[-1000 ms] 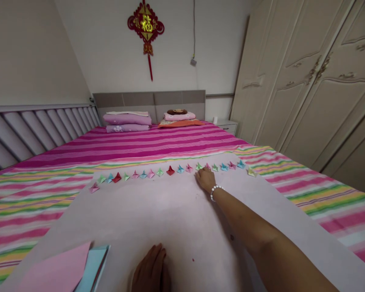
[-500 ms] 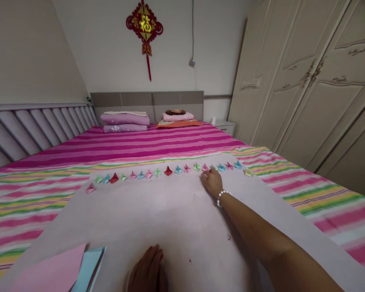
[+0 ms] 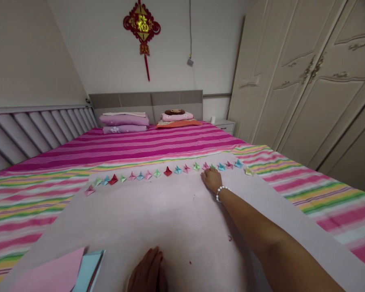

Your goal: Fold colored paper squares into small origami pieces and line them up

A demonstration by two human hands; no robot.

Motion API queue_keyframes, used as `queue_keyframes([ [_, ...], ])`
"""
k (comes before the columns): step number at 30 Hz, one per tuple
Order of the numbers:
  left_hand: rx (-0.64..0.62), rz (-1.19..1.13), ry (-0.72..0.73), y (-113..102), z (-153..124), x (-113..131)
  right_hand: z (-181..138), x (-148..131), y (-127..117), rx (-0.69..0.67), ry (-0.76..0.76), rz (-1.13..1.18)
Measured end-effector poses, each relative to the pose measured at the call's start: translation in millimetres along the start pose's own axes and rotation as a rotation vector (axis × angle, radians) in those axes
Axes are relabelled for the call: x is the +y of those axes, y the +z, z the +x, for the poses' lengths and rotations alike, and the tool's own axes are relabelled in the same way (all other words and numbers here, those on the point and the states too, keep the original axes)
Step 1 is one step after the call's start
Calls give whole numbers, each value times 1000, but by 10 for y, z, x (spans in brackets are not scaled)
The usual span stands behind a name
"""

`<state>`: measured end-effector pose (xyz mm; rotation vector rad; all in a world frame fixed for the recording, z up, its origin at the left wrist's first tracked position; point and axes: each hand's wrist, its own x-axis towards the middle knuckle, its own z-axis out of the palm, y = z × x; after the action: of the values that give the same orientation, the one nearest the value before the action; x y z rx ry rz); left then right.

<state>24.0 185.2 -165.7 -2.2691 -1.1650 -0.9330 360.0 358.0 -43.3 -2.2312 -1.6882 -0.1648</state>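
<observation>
My right hand reaches out over the white board, fingers curled at the row of small folded paper shapes. Just beyond its fingers sit a pink folded paper piece and a green one, partly hidden by the hand. What the fingertips hold, if anything, I cannot make out. My left hand rests on the near part of the board, fingers stretched out. More folded pieces line the far edge, including a red one, a blue one and a yellow one.
Pink paper and light blue paper lie at the near left. The board rests on a bed with a striped cover. Folded bedding is stacked by the headboard. A wardrobe stands at right.
The right hand has shifted very slightly, its fingers still by the pink and green pieces. The camera view has moved a little. My left hand stays on the board.
</observation>
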Motion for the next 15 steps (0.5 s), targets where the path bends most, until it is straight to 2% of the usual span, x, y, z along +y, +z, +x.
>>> queue_keyframes([
  [2,-13,34,-1,-17,7,-20,39,1,14,3,7,-8],
  [6,3,46,122,-51,35,-28,73,15,33,8,15,-16],
  [12,12,5,-85,-26,24,100,-9,126,-30,58,35,-15],
  [15,23,-21,-66,-4,7,112,-45,216,-75,80,85,-27],
])
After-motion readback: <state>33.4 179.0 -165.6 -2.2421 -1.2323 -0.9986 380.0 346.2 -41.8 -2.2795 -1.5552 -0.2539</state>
